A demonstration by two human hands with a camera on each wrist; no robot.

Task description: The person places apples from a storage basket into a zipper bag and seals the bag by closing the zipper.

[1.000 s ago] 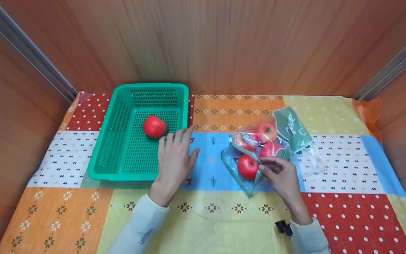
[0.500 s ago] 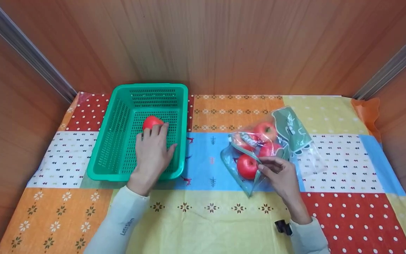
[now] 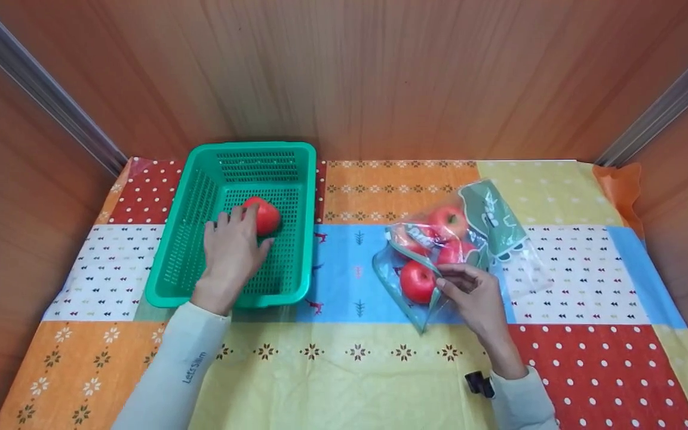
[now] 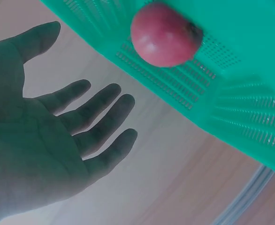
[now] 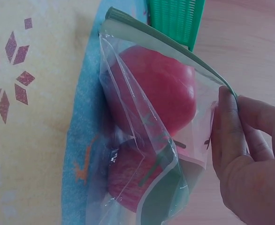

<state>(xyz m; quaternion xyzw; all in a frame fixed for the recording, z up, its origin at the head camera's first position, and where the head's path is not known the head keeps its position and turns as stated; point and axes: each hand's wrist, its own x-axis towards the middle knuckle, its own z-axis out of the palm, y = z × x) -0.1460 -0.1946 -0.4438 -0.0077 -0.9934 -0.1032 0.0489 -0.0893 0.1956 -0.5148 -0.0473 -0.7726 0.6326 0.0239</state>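
My left hand (image 3: 230,251) hovers over the green plastic basket (image 3: 305,292), its fingers spread and relaxed. One red apple (image 3: 267,218) lies on the basket floor. The fingertips overlap this apple in the head view, while the left wrist view shows the hand (image 4: 53,126) empty and apart from the apple (image 4: 163,35). On the right, my right hand (image 3: 475,304) pinches the green-edged opening of a clear zip bag (image 3: 499,230) between thumb and fingers. Several apples are inside the bag, and the nearest apple (image 3: 417,282) sits by the opening.
A patchwork-print tablecloth (image 3: 356,370) covers the table. Wooden panels (image 3: 380,77) rise at the back and on both sides. A small black device (image 3: 479,384) sits at the right sleeve cuff.
My left hand has moved left from the basket's right rim to over its middle. The right hand keeps its pinch on the bag, and the apples stay put.
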